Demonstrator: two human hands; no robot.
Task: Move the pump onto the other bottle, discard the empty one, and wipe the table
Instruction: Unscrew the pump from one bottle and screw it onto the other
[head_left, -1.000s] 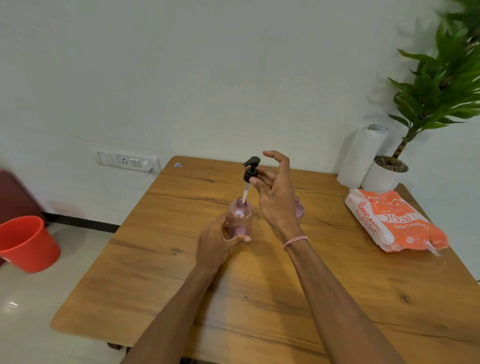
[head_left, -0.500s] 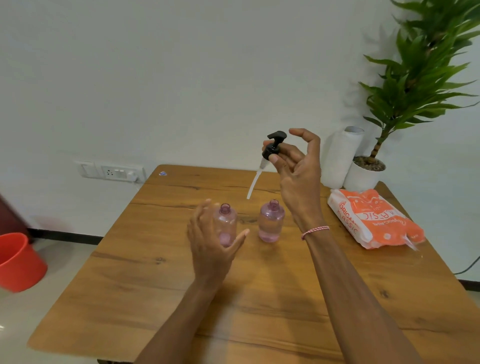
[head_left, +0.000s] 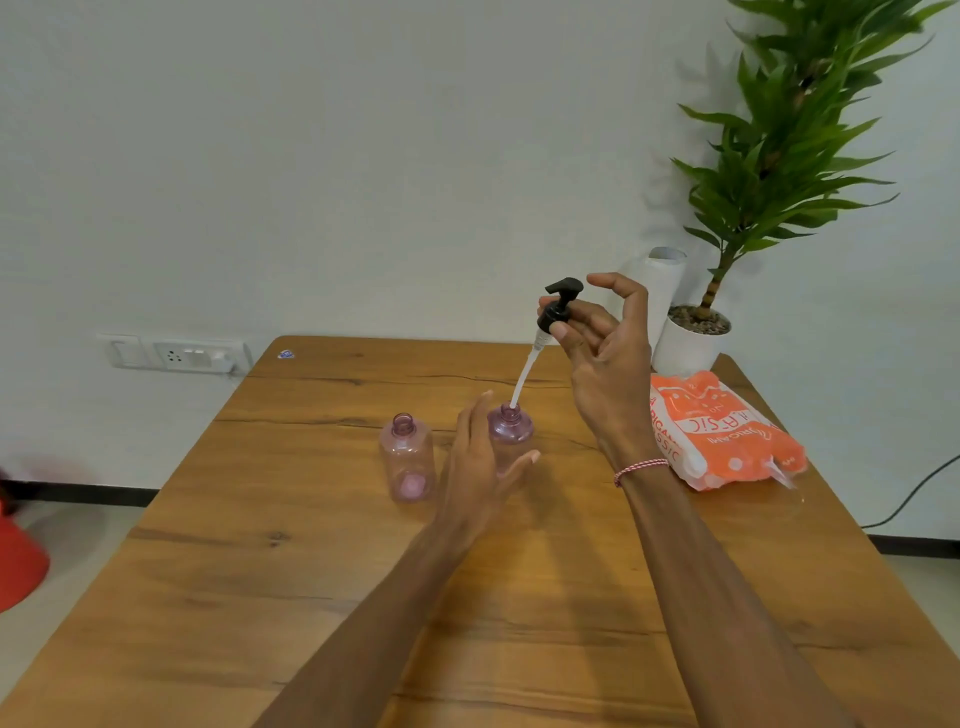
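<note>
Above the middle of the tabletop (head_left: 519, 597), my right hand (head_left: 602, 374) pinches the pump (head_left: 558, 306) by its black collar, thumb and two fingers closed on it, the others spread; its long axis tilts, head at one o'clock, white tube running toward seven, tip just at the mouth of the right bottle (head_left: 510, 431). My left hand (head_left: 480, 467) is open and holds nothing, just in front of that bottle, nearer it than my right; the empty bottle (head_left: 408, 457) stands at nine o'clock from it, uncapped.
</note>
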